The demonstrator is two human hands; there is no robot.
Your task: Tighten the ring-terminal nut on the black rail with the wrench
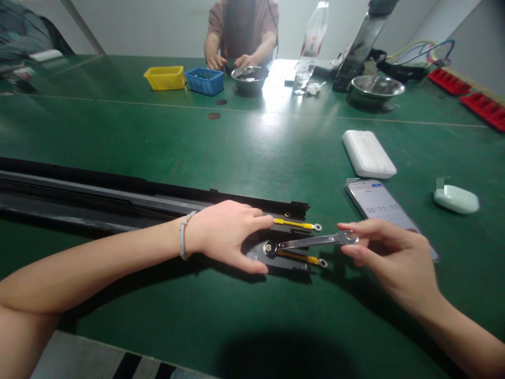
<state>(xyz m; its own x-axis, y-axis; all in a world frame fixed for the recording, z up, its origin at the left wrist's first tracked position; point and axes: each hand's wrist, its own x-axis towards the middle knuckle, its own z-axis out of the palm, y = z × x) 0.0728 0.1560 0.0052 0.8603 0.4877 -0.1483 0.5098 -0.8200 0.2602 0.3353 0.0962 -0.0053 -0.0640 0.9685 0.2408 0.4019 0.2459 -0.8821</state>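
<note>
A long black metal profile [138, 190] runs from the left edge to the middle of the green table. My left hand [226, 234] lies spread on its right end, palm down, with thumb and fingers apart. Between thumb and index finger shows a bolt or nut [268, 248]. The ring end of a silver wrench [307, 242] is on or right beside it. My right hand [394, 258] pinches the open-jaw end of the wrench. Two yellow leads [294, 223] with ring terminals stick out of the profile's end, one above and one below the wrench.
A phone [389, 202] lies partly behind my right hand, near a white box [369, 153] and a pale green case [456, 199]. Farther back are yellow [165, 79] and blue bins [204, 82], metal bowls [376, 92], bottles [311, 50] and a seated person [242, 31].
</note>
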